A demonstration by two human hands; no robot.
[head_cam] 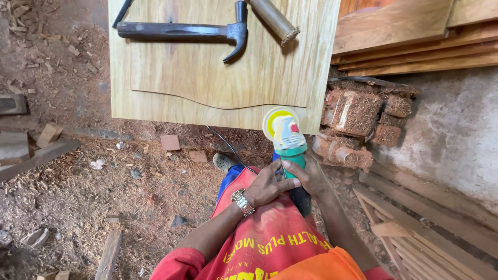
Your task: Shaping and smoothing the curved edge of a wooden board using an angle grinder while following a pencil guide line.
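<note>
Both hands grip the green angle grinder [288, 150], left hand [267, 184] and right hand [310, 177] wrapped around its body; its long axis runs near to far, yellow disc [274, 118] at the wooden panel [207, 88] near edge; a hammer [181, 31] lies farther up the panel; sawdust-caked blocks [358, 116] crowd the right.

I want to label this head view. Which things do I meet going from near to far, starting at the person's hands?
Left hand and right hand on the green angle grinder → its yellow sanding disc at the edge of the wooden panel → claw hammer lying on that panel.
</note>
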